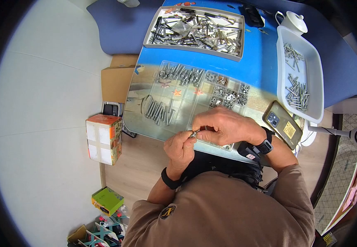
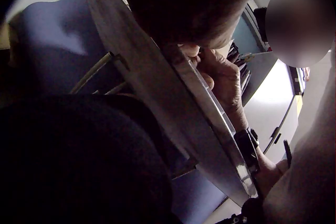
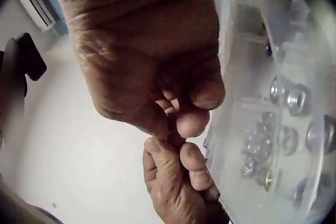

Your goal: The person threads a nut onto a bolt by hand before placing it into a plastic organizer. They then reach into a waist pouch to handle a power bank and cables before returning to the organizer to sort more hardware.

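The person is pinching a small bolt [image 1: 194, 133] between the fingertips of both hands, the left hand [image 1: 180, 148] gripping from below and the right hand [image 1: 224, 125] curling over it. The bolt is sitting just above the near edge of the clear sorting box [image 1: 178, 119] on the blue bench [image 1: 257, 70].

A blue table [image 1: 257, 70] stands over light wooden floor [image 1: 137, 164], cardboard box [image 1: 116, 82] beside it.

Head view bright, fisheye-warped edges; left wrist view dark; right wrist view blurred.
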A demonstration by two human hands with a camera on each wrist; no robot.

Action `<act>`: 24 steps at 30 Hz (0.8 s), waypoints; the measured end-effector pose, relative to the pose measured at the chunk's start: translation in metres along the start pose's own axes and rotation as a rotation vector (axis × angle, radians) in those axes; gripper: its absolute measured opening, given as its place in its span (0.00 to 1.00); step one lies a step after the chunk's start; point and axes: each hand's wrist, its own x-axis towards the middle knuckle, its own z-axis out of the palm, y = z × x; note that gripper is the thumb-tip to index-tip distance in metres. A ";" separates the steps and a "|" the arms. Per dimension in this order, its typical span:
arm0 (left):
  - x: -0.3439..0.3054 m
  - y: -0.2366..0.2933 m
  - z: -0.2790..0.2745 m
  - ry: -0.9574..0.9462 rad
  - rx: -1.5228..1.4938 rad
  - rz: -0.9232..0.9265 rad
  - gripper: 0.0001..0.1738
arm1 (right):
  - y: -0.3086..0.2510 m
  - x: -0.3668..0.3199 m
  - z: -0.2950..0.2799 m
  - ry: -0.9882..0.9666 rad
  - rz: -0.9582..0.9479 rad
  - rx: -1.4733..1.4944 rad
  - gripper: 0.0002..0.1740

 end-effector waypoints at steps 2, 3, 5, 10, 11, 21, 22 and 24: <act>0.001 0.001 0.000 -0.004 0.006 -0.004 0.09 | 0.006 0.001 0.006 0.053 -0.112 0.050 0.06; 0.001 0.001 0.001 0.004 0.010 0.000 0.08 | 0.007 0.001 0.006 0.053 -0.110 0.050 0.06; 0.002 0.002 0.001 0.014 0.012 0.004 0.08 | 0.009 -0.001 0.005 -0.032 -0.044 -0.048 0.08; -0.001 -0.001 0.000 0.000 0.033 0.014 0.07 | 0.005 0.001 0.009 -0.040 0.024 -0.033 0.13; 0.000 0.000 0.000 -0.001 0.033 0.015 0.07 | 0.004 0.001 0.009 -0.028 0.044 0.008 0.14; 0.003 0.004 0.000 0.023 0.010 -0.001 0.08 | 0.002 -0.001 0.002 -0.007 -0.011 0.052 0.07; 0.002 0.004 0.000 0.029 0.015 0.005 0.08 | 0.004 -0.001 0.004 0.009 -0.052 0.044 0.07; -0.001 0.000 0.000 0.026 0.029 0.009 0.08 | 0.007 0.000 0.006 0.021 -0.092 0.037 0.08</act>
